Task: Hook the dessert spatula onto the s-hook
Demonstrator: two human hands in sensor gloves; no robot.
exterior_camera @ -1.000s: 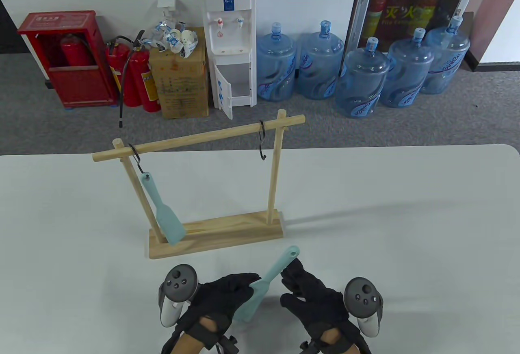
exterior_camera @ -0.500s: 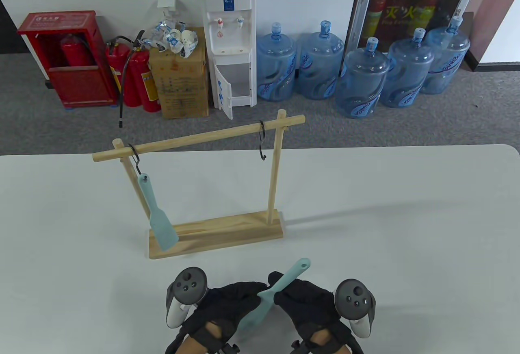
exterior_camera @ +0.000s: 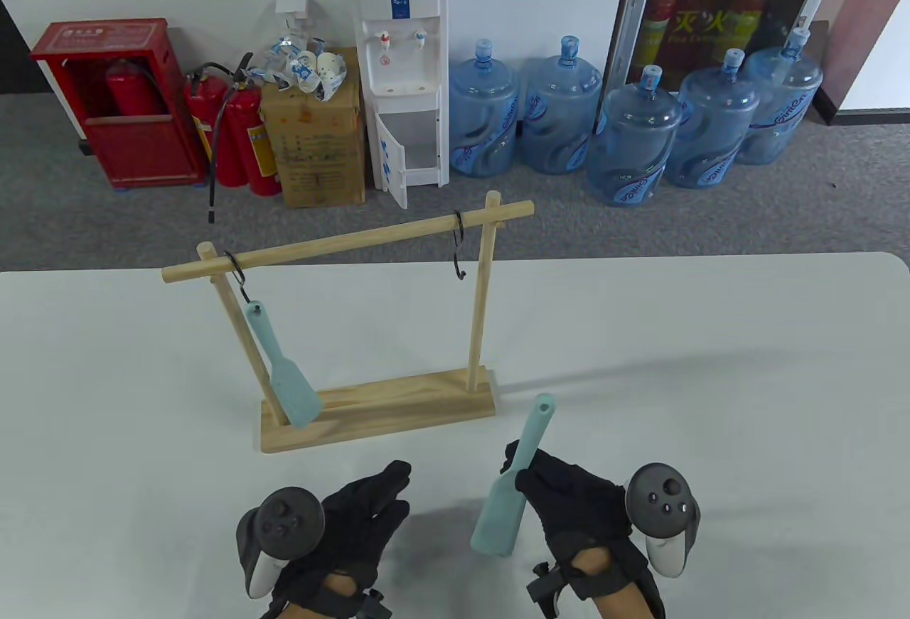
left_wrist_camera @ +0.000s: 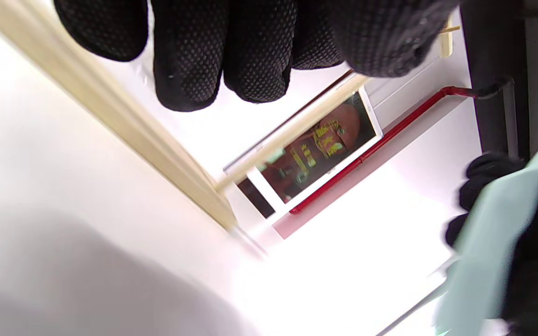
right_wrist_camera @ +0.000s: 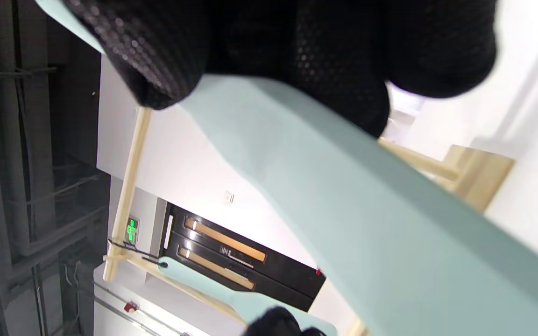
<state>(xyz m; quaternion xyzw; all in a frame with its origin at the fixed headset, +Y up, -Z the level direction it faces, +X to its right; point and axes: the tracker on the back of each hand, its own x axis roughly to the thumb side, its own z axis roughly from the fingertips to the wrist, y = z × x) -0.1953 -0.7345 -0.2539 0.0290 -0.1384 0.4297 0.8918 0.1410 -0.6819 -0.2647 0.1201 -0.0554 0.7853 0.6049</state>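
Note:
A wooden rack [exterior_camera: 377,413] stands mid-table with a sloping crossbar. One pale blue dessert spatula [exterior_camera: 281,367] hangs from the left black s-hook [exterior_camera: 238,274]. The right s-hook [exterior_camera: 459,246] hangs bare. My right hand [exterior_camera: 569,498] grips a second pale blue spatula [exterior_camera: 515,480] at its neck, handle hole pointing up toward the rack, blade down; it fills the right wrist view [right_wrist_camera: 343,196]. My left hand [exterior_camera: 355,512] is open and empty, palm down, to the left of that spatula. In the left wrist view its fingers [left_wrist_camera: 203,56] hang near the rack base [left_wrist_camera: 124,121].
The white table [exterior_camera: 711,377] stretches wide on both sides of the rack. Beyond its far edge stand water jugs [exterior_camera: 633,143], a water dispenser [exterior_camera: 402,72], a cardboard box [exterior_camera: 313,143] and red fire extinguishers [exterior_camera: 238,136].
My left hand let go of the spatula and moved left. My right hand took it alone, moved right and turned it more upright, handle tip higher. The hung spatula swings slightly.

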